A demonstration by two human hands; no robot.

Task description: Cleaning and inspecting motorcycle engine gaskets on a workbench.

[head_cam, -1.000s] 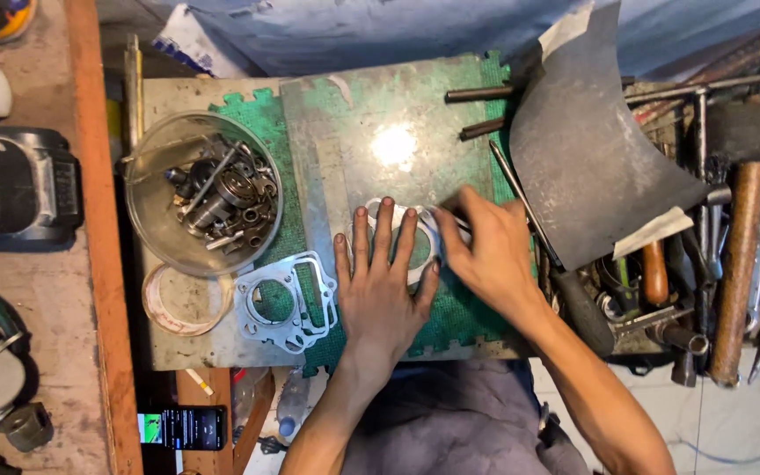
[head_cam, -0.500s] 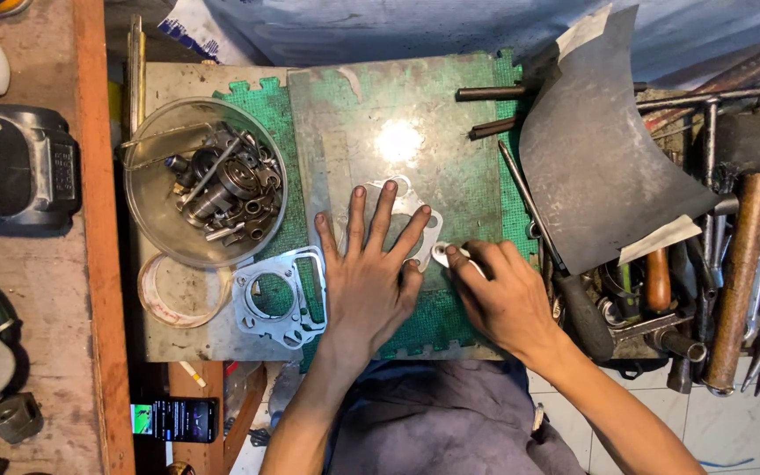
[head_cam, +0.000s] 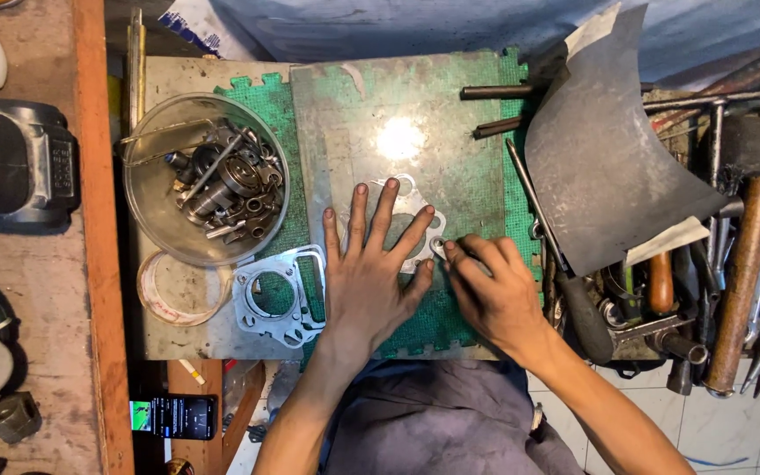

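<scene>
My left hand (head_cam: 369, 274) lies flat, fingers spread, pressing a thin metal gasket (head_cam: 408, 191) onto a scuffed metal plate (head_cam: 398, 114) over a green foam mat (head_cam: 257, 97). Most of that gasket is hidden under the palm. My right hand (head_cam: 491, 290) sits just right of it, fingertips pinching the gasket's right lug near the left thumb. A second gasket (head_cam: 273, 299) with a round bore lies loose to the left of my left hand.
A clear bowl (head_cam: 147, 198) of engine parts and a roll of tape (head_cam: 173, 295) stand at the left. A curled grey sheet (head_cam: 604, 149), hammer (head_cam: 741, 264), pliers and other tools crowd the right. A phone (head_cam: 173, 415) lies below, a dark casing (head_cam: 10, 163) at far left.
My right hand has slid down and left from the gasket's upper right edge to its right lug beside my left thumb. My left hand has stayed flat on the gasket.
</scene>
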